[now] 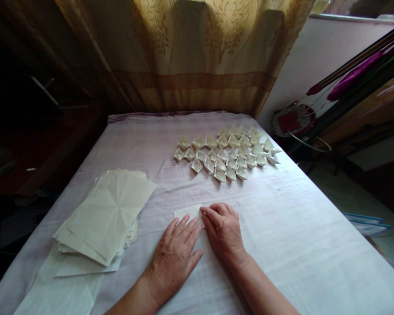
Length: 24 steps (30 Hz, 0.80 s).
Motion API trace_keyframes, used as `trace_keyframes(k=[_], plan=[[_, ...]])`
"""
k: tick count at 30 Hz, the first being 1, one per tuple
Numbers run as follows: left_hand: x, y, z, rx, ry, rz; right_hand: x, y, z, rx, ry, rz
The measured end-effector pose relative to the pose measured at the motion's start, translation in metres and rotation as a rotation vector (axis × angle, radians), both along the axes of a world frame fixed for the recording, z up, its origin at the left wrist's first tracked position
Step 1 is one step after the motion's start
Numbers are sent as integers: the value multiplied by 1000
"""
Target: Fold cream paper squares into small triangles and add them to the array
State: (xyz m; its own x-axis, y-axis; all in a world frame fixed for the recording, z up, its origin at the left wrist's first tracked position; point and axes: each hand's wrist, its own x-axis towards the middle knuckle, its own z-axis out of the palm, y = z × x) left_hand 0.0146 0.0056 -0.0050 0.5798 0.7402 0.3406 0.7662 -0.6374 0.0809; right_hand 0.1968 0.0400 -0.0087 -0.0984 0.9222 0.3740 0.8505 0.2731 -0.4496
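Note:
A small folded piece of white paper (188,211) lies flat on the cloth-covered table (302,245). My left hand (175,258) rests palm down with its fingers stretched over the paper's near edge. At the paper's right end my right hand (222,227) has its thumb and fingers pinched together on it. The fingers hide part of the paper. Beyond my hands stand several folded paper boats (221,153) in close rows. To the left lies a stack of creased paper sheets (114,210), with star-like fold lines on the top one.
A patterned gold curtain (197,48) hangs behind the table's far edge. On the right are a handbag (289,120) and dark slanting poles (357,61). Dark wooden furniture (42,148) stands at the left. A tiny paper scrap (277,188) lies right of the boats.

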Motion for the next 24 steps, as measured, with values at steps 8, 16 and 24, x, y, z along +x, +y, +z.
trace_keyframes(k=[8, 16, 24], plan=[[1, 0, 2, -12, -7, 8, -1, -1, 4, -9, -25, 7], [2, 0, 3, -1, -20, 13, -2, -1, 4, -18, -43, 0], [0, 0, 0, -34, -19, 9, -2, 0, 3, -4, -61, 1]])
